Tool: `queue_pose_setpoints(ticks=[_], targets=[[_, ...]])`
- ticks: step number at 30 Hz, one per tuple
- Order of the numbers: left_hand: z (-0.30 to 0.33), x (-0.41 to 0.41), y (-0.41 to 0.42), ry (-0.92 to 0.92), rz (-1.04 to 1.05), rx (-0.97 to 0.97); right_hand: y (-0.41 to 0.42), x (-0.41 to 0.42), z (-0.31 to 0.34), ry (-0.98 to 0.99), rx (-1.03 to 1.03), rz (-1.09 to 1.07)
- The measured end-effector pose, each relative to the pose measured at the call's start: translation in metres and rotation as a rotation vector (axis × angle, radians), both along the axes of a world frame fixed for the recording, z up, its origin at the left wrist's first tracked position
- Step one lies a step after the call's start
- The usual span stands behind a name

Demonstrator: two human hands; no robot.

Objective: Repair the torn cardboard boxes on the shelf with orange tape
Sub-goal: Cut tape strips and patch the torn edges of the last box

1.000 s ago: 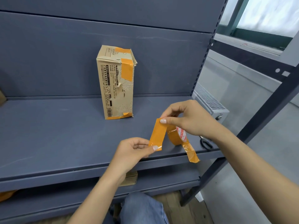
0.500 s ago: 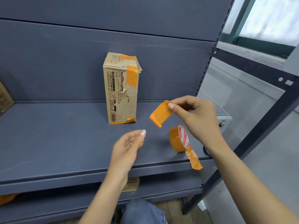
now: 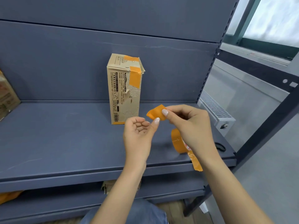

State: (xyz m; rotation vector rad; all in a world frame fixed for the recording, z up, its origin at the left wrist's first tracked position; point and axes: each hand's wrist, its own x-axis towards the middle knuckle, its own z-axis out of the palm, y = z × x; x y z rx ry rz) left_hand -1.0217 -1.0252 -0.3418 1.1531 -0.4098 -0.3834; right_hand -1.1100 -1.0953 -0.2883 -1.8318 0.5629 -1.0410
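A tall torn cardboard box [image 3: 124, 88] stands upright at the back of the grey shelf [image 3: 64, 143], with orange tape patches on its top corner and bottom edge. My right hand [image 3: 189, 125] pinches a short, crumpled strip of orange tape [image 3: 155, 112] in the air in front of the box. My left hand [image 3: 139, 133] is palm up just beside it, fingers loosely curled, thumb tip touching the strip's lower edge. The orange tape roll [image 3: 177, 141] stands on the shelf, partly hidden behind my right wrist, its loose tail [image 3: 196, 163] hanging over the front edge.
Black scissors [image 3: 220, 147] lie at the shelf's right end. Another cardboard box [image 3: 7, 97] shows at the far left. A cardboard piece [image 3: 106, 185] and something orange [image 3: 8, 196] sit on the lower shelf. A radiator [image 3: 215, 109] and a dark upright post [image 3: 265, 126] stand to the right.
The strip came free of the roll and my right hand lifted it toward the box. My left hand let go of its end, then rose until its thumb met the strip.
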Motion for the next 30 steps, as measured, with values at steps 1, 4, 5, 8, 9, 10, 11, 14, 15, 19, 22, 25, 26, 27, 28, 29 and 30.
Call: queue_pose_setpoints(ticks=[1,4,5,8,9,10,11,14,15,19,22,25,26,27,28,29,30], targets=[[-0.002,0.002,0.002,0.003,0.013,0.008,-0.001,-0.001,0.000,-0.006,0.012,-0.003],[-0.004,0.009,0.008,0.000,0.035,0.015,-0.003,-0.003,-0.001,-0.018,0.027,-0.022],[-0.003,0.011,0.009,-0.006,0.031,0.010,-0.004,-0.004,-0.001,-0.017,0.030,-0.025],[0.002,0.013,0.011,0.001,0.012,-0.016,-0.004,-0.002,-0.003,0.006,0.036,-0.016],[0.003,0.012,0.011,0.009,0.000,-0.024,-0.004,-0.001,-0.004,0.008,0.035,-0.013],[0.004,0.011,0.011,0.016,-0.017,-0.025,-0.004,0.000,-0.004,0.008,0.035,-0.013],[0.005,0.010,0.011,0.024,-0.034,-0.021,-0.004,0.001,-0.005,0.006,0.036,-0.015],[0.006,0.009,0.015,0.064,-0.060,-0.045,-0.004,0.001,-0.005,-0.017,0.055,-0.028],[0.006,0.011,0.016,0.075,-0.059,-0.064,-0.005,0.001,-0.005,-0.023,0.058,-0.034],[0.005,0.016,0.021,0.024,-0.028,-0.071,-0.007,-0.001,-0.004,-0.023,0.064,-0.057],[0.005,0.019,0.023,0.014,-0.018,-0.073,-0.007,-0.001,-0.005,-0.025,0.068,-0.059],[0.005,0.020,0.025,0.000,-0.038,-0.081,-0.006,0.000,-0.006,-0.021,0.063,-0.054],[0.005,0.020,0.026,-0.012,-0.052,-0.080,-0.005,0.001,-0.006,-0.020,0.058,-0.054],[0.005,0.020,0.026,-0.025,-0.065,-0.074,-0.004,0.002,-0.006,-0.020,0.055,-0.053],[0.005,0.020,0.026,-0.033,-0.079,-0.065,-0.004,0.002,-0.005,-0.022,0.054,-0.054],[0.005,0.021,0.026,-0.042,-0.087,-0.053,-0.004,0.003,-0.005,-0.024,0.053,-0.054],[0.006,0.022,0.026,-0.049,-0.100,-0.042,-0.003,0.004,-0.005,-0.022,0.049,-0.054]])
